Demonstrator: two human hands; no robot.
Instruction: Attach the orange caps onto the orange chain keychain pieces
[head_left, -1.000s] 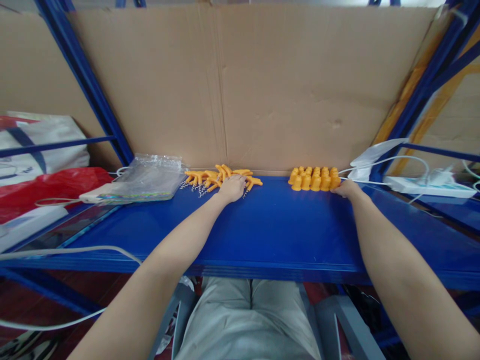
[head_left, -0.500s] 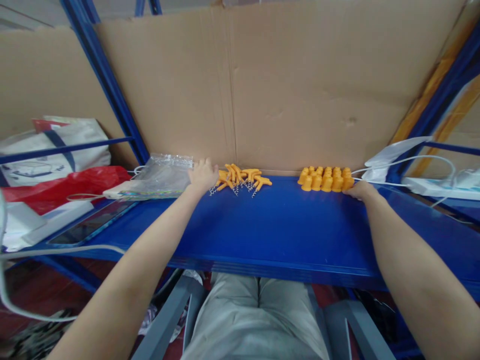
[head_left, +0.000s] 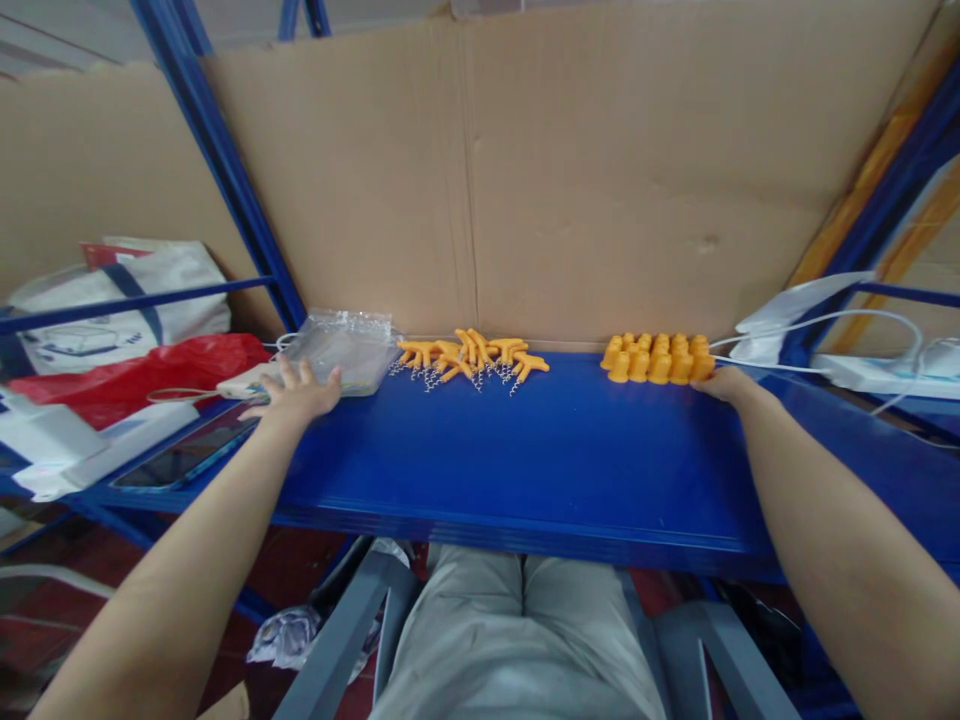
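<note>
Where the stack of clear plastic bags (head_left: 343, 346) lies at the back left of the blue shelf (head_left: 540, 450), the left hand (head_left: 296, 393) rests flat against its near edge, fingers spread wide and gripping nothing. Just beside the bags, on their left, a white flat device (head_left: 244, 381) lies partly under the fingertips' reach, and whether the hand touches it cannot be told. To the right of the bags, a loose pile of orange T-shaped corkscrews (head_left: 469, 354) sits against the cardboard backing (head_left: 525, 170), their thin metal spirals pointing toward the near side. Well apart from them, further right along the same back edge, a tight cluster of orange caps (head_left: 658, 358) stands upright in rows. The right hand (head_left: 725, 383) lies at the right end of that cluster, touching or nearly touching the outermost caps; its fingers are curled low on the shelf, and whether they pinch a cap cannot be told. White cables (head_left: 810, 322) run from beside this hand to a white power strip (head_left: 862, 371) at the far right. On the left side, beyond the shelf's post, a red plastic bag (head_left: 135, 368), a white tote bag (head_left: 112, 300) and a dark tablet (head_left: 180, 460) lie on a lower surface.
</note>
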